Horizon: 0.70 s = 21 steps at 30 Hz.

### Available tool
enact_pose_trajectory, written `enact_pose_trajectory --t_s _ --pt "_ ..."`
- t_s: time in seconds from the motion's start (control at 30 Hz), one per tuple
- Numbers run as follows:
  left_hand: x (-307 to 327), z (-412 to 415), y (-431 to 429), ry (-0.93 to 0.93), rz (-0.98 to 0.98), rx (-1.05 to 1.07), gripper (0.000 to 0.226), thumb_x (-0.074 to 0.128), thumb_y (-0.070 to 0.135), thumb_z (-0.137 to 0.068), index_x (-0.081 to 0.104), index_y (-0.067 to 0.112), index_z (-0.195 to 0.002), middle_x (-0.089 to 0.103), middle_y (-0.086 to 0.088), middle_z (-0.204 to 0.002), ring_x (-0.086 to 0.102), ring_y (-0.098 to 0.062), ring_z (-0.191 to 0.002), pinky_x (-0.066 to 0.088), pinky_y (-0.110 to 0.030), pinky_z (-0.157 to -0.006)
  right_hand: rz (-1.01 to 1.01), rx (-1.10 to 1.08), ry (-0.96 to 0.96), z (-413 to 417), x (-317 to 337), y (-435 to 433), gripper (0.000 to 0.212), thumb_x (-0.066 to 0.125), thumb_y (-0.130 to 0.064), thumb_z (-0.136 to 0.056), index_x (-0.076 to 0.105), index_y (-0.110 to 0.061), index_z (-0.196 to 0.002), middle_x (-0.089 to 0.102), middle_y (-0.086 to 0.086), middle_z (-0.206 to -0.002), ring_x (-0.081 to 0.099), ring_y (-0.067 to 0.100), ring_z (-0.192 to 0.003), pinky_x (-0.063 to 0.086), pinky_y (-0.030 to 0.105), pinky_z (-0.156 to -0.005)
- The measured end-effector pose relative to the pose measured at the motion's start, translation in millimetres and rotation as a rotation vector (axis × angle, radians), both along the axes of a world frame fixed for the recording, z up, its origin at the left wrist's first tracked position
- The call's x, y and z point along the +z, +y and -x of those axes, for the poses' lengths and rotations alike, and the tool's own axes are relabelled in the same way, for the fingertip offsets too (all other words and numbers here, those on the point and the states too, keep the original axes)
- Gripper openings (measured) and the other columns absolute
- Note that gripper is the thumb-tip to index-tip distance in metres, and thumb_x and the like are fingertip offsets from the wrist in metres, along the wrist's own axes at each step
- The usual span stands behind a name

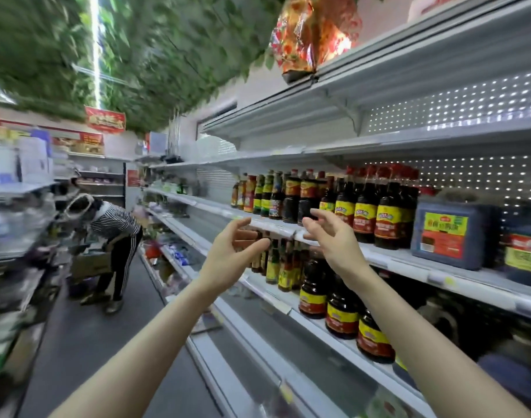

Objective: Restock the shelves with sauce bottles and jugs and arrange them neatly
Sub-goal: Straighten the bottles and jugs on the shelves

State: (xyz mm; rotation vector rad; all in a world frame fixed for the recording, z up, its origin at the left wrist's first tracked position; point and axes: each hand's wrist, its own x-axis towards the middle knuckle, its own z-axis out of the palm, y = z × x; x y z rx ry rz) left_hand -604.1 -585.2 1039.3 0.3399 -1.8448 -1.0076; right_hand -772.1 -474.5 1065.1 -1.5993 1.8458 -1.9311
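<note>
A row of dark sauce bottles [363, 209] with yellow and red labels stands on the middle shelf [387, 260]. To their right sit dark jugs [448, 233]. More sauce bottles [342, 312] line the shelf below. My left hand [234, 248] and my right hand [330, 239] are both raised in front of the middle shelf's edge, fingers relaxed and spread, holding nothing. Neither hand touches a bottle.
A person in a striped top [113, 230] bends over a box in the aisle on the left. A shiny wrapped package [306, 34] sits on the top shelf. The upper shelf [408, 143] carries nothing here. Green leaf decoration covers the ceiling.
</note>
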Motion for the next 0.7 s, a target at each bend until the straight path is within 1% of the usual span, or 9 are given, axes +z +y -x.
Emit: enact_pose_trajectory --t_s 0.1,0.2,0.27,0.33,0.43,0.47,0.57,0.63,0.7 --pt "-2.9 0.3 -40.7 -0.003 -0.002 0.016 0.058 0.069 0.031 -0.086 0.044 0.020 -0.137 0.064 -0.001 -0.116 0.063 -0.009 -0.103 0.052 -0.017 -0.076 -0.003 0.010 -0.010 2.5 -2.4 -44.6 0.044 0.057 -0.039 -0.094 0.050 -0.020 -0.134 0.061 0.002 -0.121 0.062 0.019 -0.108 0.054 0.037 -0.090" --pt "-8.9 9.9 -88.0 -0.010 -0.003 0.013 0.058 0.068 0.031 -0.086 0.044 0.021 -0.137 0.064 0.001 -0.115 0.063 -0.007 -0.102 0.052 -0.017 -0.078 -0.003 0.004 -0.012 13.4 -8.9 -93.3 0.043 0.057 -0.041 -0.094 0.051 -0.022 -0.132 0.062 0.001 -0.119 0.062 0.018 -0.107 0.053 0.042 -0.094" --pt "-14.1 20.3 -121.5 -0.018 0.001 0.014 0.056 0.068 0.032 -0.086 0.045 0.021 -0.136 0.064 0.003 -0.114 0.063 -0.005 -0.101 0.051 -0.017 -0.077 -0.004 -0.007 -0.002 23.2 -15.9 -127.1 0.042 0.057 -0.041 -0.094 0.051 -0.024 -0.131 0.062 0.001 -0.120 0.062 0.017 -0.107 0.053 0.040 -0.093" --pt "-21.0 38.1 -157.0 -0.041 0.010 -0.011 0.055 0.067 0.032 -0.087 0.045 0.021 -0.136 0.063 0.004 -0.114 0.063 -0.005 -0.100 0.052 -0.017 -0.077 0.013 -0.019 0.001 39.5 -23.5 -163.3 0.041 0.057 -0.040 -0.094 0.051 -0.024 -0.131 0.062 0.001 -0.121 0.063 0.016 -0.106 0.054 0.036 -0.090" --pt "-21.8 67.6 -205.1 -0.065 0.004 -0.052 0.058 0.068 0.030 -0.087 0.045 0.017 -0.138 0.063 0.000 -0.115 0.064 -0.010 -0.101 0.054 -0.021 -0.081 0.023 -0.051 -0.025 64.5 -23.9 -211.9 0.044 0.057 -0.040 -0.094 0.050 -0.022 -0.134 0.062 0.001 -0.119 0.064 0.014 -0.103 0.054 0.036 -0.090" --pt "-17.9 79.8 -227.1 -0.068 0.013 -0.061 0.058 0.068 0.030 -0.087 0.045 0.017 -0.138 0.063 -0.001 -0.115 0.065 -0.011 -0.100 0.055 -0.021 -0.080 0.033 -0.061 -0.037 75.6 -21.1 -232.7 0.046 0.056 -0.040 -0.094 0.050 -0.021 -0.135 0.062 0.000 -0.119 0.064 0.013 -0.102 0.054 0.037 -0.091" --pt "-9.2 107.1 -270.3 -0.066 -0.002 -0.097 0.053 0.067 0.028 -0.088 0.046 0.018 -0.135 0.064 0.001 -0.112 0.065 -0.004 -0.094 0.053 -0.017 -0.073 0.034 -0.102 -0.055 99.9 -12.6 -268.3 0.048 0.056 -0.039 -0.095 0.048 -0.019 -0.138 0.062 0.000 -0.118 0.064 0.014 -0.103 0.053 0.039 -0.093" --pt "-8.4 128.6 -294.9 -0.070 -0.015 -0.131 0.054 0.067 0.031 -0.088 0.045 0.021 -0.136 0.063 0.002 -0.113 0.064 -0.005 -0.097 0.052 -0.018 -0.075 0.027 -0.130 -0.062 117.7 -10.0 -284.9 0.049 0.056 -0.039 -0.095 0.047 -0.018 -0.138 0.064 -0.002 -0.114 0.063 0.015 -0.104 0.053 0.039 -0.092" --pt "-11.4 147.0 -310.1 -0.072 -0.025 -0.160 0.054 0.067 0.035 -0.087 0.045 0.023 -0.135 0.063 0.003 -0.115 0.062 -0.006 -0.102 0.052 -0.020 -0.081 0.022 -0.149 -0.071 131.1 -13.0 -294.5 0.047 0.056 -0.037 -0.095 0.048 -0.018 -0.137 0.065 -0.006 -0.105 0.063 0.015 -0.103 0.054 0.035 -0.089"
